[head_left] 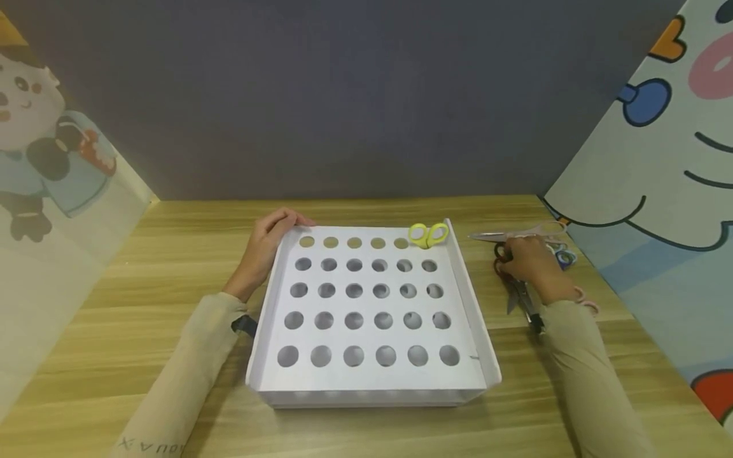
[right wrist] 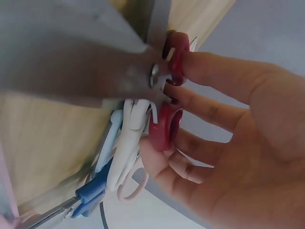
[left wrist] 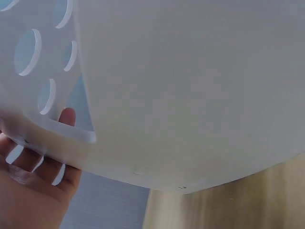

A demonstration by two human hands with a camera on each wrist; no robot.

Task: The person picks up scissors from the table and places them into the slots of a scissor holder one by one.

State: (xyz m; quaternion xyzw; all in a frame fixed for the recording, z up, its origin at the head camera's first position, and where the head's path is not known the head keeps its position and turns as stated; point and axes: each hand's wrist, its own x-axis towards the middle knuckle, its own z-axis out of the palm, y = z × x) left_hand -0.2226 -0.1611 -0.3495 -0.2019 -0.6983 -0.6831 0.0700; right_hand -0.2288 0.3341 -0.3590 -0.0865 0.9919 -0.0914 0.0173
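Observation:
A white rack [head_left: 366,305] with rows of round holes stands on the table in the head view. My left hand [head_left: 266,245] grips its back left corner; in the left wrist view a fingertip [left wrist: 67,116] shows on the inner side of the edge. Yellow-handled scissors [head_left: 424,242] stand in the rack's back right hole, handles up, blades hidden. To the right of the rack, my right hand [head_left: 535,267] holds red-handled scissors [right wrist: 164,128] by the handles, blades pointing toward the wrist camera.
Around the right hand lie several other scissors, among them blue-handled scissors [right wrist: 91,190], white-handled scissors [right wrist: 125,150] and a pair with a long blade [head_left: 489,236]. A grey panel [head_left: 355,102] rises behind the wooden table [head_left: 143,286]; patterned walls stand at both sides.

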